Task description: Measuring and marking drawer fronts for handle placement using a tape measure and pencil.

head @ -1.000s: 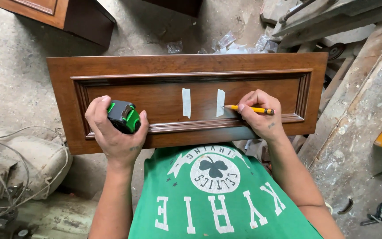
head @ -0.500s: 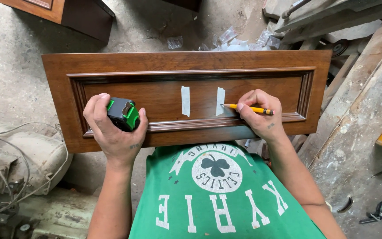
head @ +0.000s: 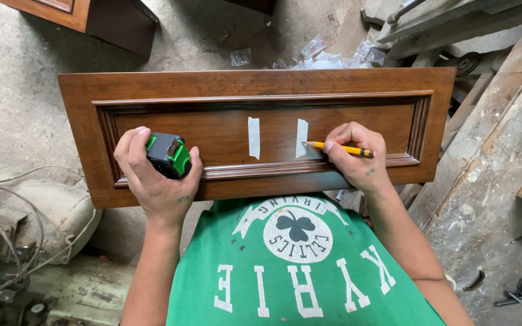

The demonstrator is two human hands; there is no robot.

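The left hand (head: 157, 181) still grips the green tape measure (head: 169, 155) against the wooden panel (head: 225, 84) across the lap. Two tape strips (head: 254, 137) stay put. The right hand (head: 353, 154) keeps pinching the pencil (head: 339, 147), tip at the right strip; little has changed.

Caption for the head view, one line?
Left hand grips a tape measure on a wooden panel; right hand touches a pencil to tape strip.

Head-worn camera, straight down, close over lap
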